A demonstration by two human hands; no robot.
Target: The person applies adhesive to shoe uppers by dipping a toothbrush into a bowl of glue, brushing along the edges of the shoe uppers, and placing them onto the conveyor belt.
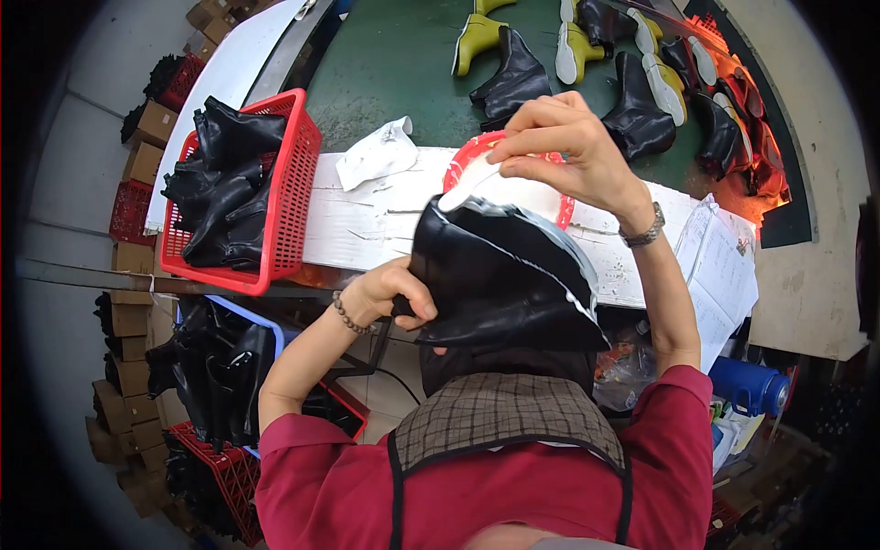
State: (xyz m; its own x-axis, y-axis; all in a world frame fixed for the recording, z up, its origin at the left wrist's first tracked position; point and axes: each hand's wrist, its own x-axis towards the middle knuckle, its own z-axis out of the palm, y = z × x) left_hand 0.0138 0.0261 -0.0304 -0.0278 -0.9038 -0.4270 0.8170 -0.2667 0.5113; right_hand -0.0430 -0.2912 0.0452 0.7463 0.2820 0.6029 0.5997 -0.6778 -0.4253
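Observation:
My left hand (394, 291) grips a black boot upper (495, 284) by its left end, thumb on top and fingers partly hidden behind it. White paste coats the upper's edge, running along the far and right sides. Above it, my right hand (573, 151) is closed on a small white applicator (466, 183) whose tip rests at the upper's far left edge; its exact kind is hard to make out. Behind that hand sits a red-rimmed bowl (477, 145) of white paste, partly covered by my fingers.
On the left stands a red basket (293, 192) full of black boot uppers. Crumpled white paper (378, 156) lies beside it. Black boots (518, 75) and yellow ones (477, 41) lie on the green surface (403, 64). A blue bottle (747, 387) is at right.

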